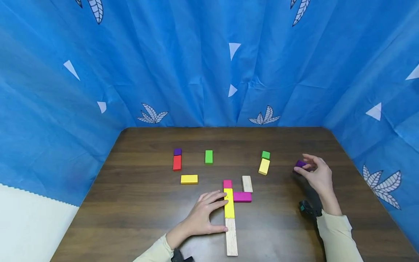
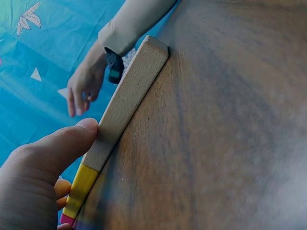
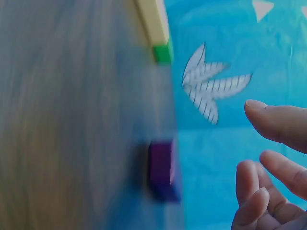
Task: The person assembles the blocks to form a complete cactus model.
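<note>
Left hand (image 1: 201, 216) is bracing the block row (image 1: 230, 218), fingers flat; right hand (image 1: 316, 174), fingers spread (not gripping), is reaching for the purple block (image 1: 300, 164), which needs pinching next.

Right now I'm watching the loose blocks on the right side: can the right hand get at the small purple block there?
Probably yes. The right hand hovers right beside the small purple block, fingers relaxed toward it. The right wrist view shows a gap between fingertips and block, and nothing lies between them on the table.
</note>
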The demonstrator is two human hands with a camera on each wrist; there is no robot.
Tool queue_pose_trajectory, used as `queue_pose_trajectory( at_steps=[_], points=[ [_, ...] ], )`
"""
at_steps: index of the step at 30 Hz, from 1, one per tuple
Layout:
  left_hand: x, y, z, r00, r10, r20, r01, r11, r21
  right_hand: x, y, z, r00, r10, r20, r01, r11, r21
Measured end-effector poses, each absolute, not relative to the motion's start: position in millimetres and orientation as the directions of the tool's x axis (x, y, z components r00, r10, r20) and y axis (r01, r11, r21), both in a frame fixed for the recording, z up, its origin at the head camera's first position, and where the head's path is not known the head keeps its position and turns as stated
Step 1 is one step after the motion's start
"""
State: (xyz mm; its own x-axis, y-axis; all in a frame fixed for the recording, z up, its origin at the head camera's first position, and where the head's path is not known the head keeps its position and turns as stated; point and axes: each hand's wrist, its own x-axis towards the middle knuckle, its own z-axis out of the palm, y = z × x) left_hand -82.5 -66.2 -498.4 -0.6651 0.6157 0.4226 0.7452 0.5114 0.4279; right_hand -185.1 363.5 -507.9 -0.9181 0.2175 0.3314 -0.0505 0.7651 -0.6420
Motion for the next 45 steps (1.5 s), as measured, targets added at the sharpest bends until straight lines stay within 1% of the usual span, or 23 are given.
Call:
queue_pose_trajectory(
  at_steps=[3, 7, 11, 16, 21, 25, 29, 32, 39, 45],
  points=[
    [-81, -66, -498, -0.653, 0.625, 0.428, 0.756, 0.503, 0.419, -170, 364, -488, -0.936, 0.263, 0.232, 0.044, 0.743, -0.668],
    [-79, -62, -499, -0.651, 0.634, 0.417, 0.756, 0.497, 0.426, -154, 363, -466, -0.963, 0.249, 0.108, 0.113, 0.728, -0.676],
    [-77, -62, -501, -0.662, 0.629, 0.408, 0.747, 0.503, 0.434, -150, 366, -467, -0.975, 0.224, 0.014, 0.152, 0.706, -0.691],
    [-71, -64, -505, -0.66, 0.621, 0.423, 0.75, 0.509, 0.423, -149, 367, -480, -0.98, 0.191, -0.06, 0.175, 0.668, -0.724],
    [-66, -64, -511, -0.653, 0.609, 0.449, 0.757, 0.51, 0.408, -150, 367, -487, -0.986, 0.151, -0.07, 0.155, 0.688, -0.709],
    [-64, -62, -513, -0.665, 0.607, 0.435, 0.746, 0.518, 0.419, -150, 368, -489, -0.988, 0.142, -0.064, 0.148, 0.716, -0.682],
    [-59, -62, -516, -0.677, 0.607, 0.416, 0.735, 0.525, 0.429, -147, 368, -493, -0.989, 0.122, -0.087, 0.149, 0.716, -0.682],
    [-58, -63, -517, -0.673, 0.607, 0.422, 0.739, 0.523, 0.425, -144, 366, -496, -0.99, 0.113, -0.082, 0.138, 0.718, -0.683],
    [-69, -66, -509, -0.666, 0.613, 0.425, 0.745, 0.525, 0.411, -153, 363, -496, -0.991, 0.134, -0.026, 0.117, 0.732, -0.671],
    [-81, -67, -502, -0.664, 0.619, 0.42, 0.747, 0.533, 0.397, -167, 362, -490, -0.987, 0.161, -0.025, 0.135, 0.72, -0.681]
  ],
)
